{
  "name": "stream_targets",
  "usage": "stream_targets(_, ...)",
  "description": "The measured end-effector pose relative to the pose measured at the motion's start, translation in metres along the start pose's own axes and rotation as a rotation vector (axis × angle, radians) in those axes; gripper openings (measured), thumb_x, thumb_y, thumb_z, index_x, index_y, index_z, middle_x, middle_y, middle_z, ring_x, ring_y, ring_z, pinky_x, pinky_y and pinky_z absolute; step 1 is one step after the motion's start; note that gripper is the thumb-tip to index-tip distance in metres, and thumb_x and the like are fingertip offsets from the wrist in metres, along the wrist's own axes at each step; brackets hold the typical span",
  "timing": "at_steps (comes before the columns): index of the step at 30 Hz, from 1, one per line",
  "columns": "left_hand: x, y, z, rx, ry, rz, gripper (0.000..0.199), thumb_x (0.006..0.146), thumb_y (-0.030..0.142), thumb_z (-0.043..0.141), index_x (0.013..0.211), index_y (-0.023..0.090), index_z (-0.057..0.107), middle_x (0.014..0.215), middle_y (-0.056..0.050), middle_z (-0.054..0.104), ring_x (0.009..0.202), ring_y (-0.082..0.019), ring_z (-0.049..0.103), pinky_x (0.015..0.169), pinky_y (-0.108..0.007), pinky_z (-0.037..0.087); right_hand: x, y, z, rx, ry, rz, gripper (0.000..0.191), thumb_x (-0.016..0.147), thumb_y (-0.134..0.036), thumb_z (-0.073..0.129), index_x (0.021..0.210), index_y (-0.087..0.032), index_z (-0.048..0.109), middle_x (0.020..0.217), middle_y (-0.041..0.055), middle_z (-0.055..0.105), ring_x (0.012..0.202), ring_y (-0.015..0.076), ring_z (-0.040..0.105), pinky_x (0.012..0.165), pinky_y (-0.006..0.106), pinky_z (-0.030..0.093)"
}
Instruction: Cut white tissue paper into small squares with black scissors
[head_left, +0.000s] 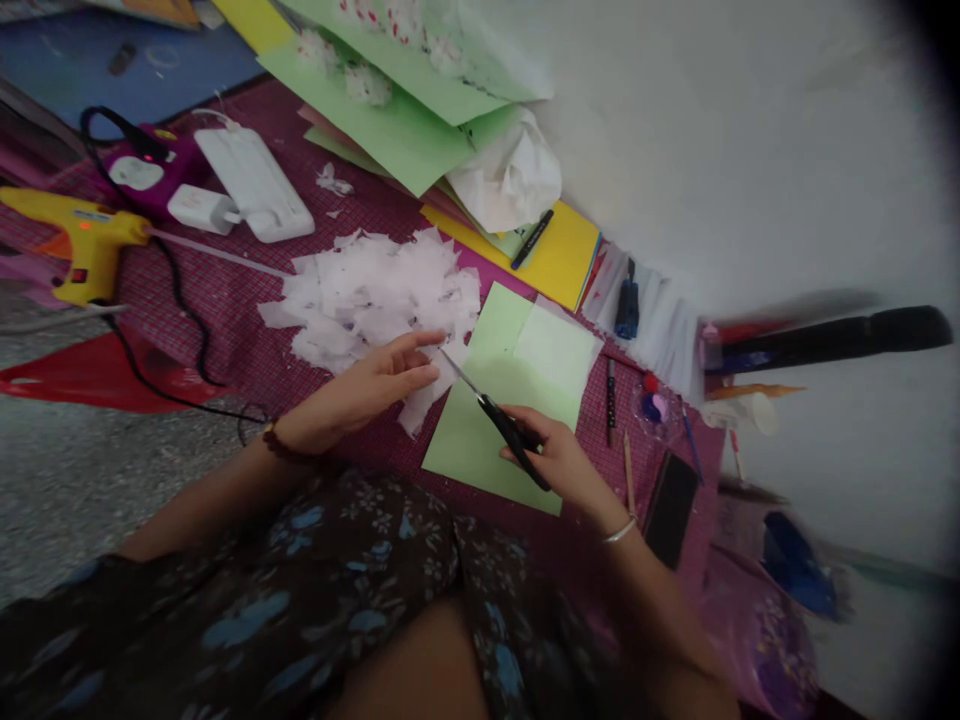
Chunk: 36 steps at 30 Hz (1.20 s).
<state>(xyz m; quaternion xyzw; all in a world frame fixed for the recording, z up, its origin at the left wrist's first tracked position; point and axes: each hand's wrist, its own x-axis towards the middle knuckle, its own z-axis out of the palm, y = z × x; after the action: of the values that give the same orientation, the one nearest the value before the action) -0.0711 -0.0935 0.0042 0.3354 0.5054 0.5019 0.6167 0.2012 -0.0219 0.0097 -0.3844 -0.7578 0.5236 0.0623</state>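
My right hand (551, 450) holds black-handled scissors (514, 437) over a light green sheet (480, 420), their blades pointing up and left. The blade tips reach close to the fingers of my left hand (382, 375). That hand is at the lower edge of a heap of torn white paper (375, 290); its thumb and fingers are apart, and nothing clear shows between them. A pale square piece of paper (559, 350) lies on the upper right of the green sheet.
A yellow glue gun (94, 240) and a white power adapter (255, 180) are on the left. Green sheets (390, 120) and a yellow folder (562, 255) lie at the back. Pens, a pencil (628, 475) and a dark phone-like object (670, 510) are on the right.
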Motion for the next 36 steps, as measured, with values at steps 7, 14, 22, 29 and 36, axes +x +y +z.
stream_targets(7, -0.018, -0.013, -0.009, -0.027, -0.041, -0.178, 0.022, 0.083, 0.037, 0.071, 0.077, 0.017, 0.065, 0.063, 0.000, 0.065, 0.050, -0.009, 0.053, 0.045, -0.019, 0.039, 0.008, 0.001, 0.003, 0.137, -0.005, 0.078, 0.052, 0.078, -0.044, 0.074, 0.123, -0.020, 0.067, 0.069, -0.0040, 0.046, 0.059, 0.0131, 0.043, 0.055, 0.029, 0.040)
stream_targets(14, -0.022, -0.014, -0.019, -0.021, 0.177, -0.076, 0.019, 0.080, 0.036, 0.073, 0.080, 0.017, 0.069, 0.067, 0.001, 0.066, 0.055, -0.008, 0.054, 0.051, -0.020, 0.040, 0.008, -0.013, -0.006, 0.065, -0.213, -0.070, 0.068, 0.081, -0.044, 0.071, 0.141, -0.020, 0.052, 0.118, 0.0125, 0.064, 0.101, 0.0266, 0.064, 0.086, 0.041, 0.053)
stream_targets(22, -0.019, -0.010, -0.025, 0.075, 0.180, 0.023, 0.018, 0.082, 0.035, 0.072, 0.083, 0.018, 0.071, 0.071, 0.000, 0.067, 0.061, -0.009, 0.053, 0.056, -0.021, 0.040, 0.002, -0.025, -0.009, 0.065, -0.319, -0.067, 0.064, 0.085, -0.044, 0.068, 0.142, -0.020, 0.052, 0.111, 0.0112, 0.066, 0.099, 0.0262, 0.064, 0.088, 0.041, 0.053)
stream_targets(29, -0.019, -0.006, -0.018, 0.111, 0.079, -0.085, 0.022, 0.077, 0.036, 0.073, 0.077, 0.015, 0.069, 0.064, 0.002, 0.061, 0.055, -0.008, 0.048, 0.052, -0.020, 0.036, 0.019, -0.023, 0.000, 0.226, -0.356, -0.034, 0.063, 0.082, -0.046, 0.071, 0.135, -0.019, 0.053, 0.101, 0.0074, 0.060, 0.088, 0.0208, 0.058, 0.080, 0.037, 0.051)
stream_targets(36, -0.018, -0.005, -0.014, 0.102, 0.086, -0.070, 0.025, 0.077, 0.038, 0.072, 0.071, 0.015, 0.064, 0.063, 0.002, 0.060, 0.055, -0.008, 0.047, 0.052, -0.020, 0.035, 0.024, -0.022, 0.005, 0.358, -0.317, 0.038, 0.066, 0.073, -0.055, 0.080, 0.124, -0.018, 0.059, 0.083, 0.0004, 0.054, 0.073, 0.0142, 0.049, 0.066, 0.030, 0.044)
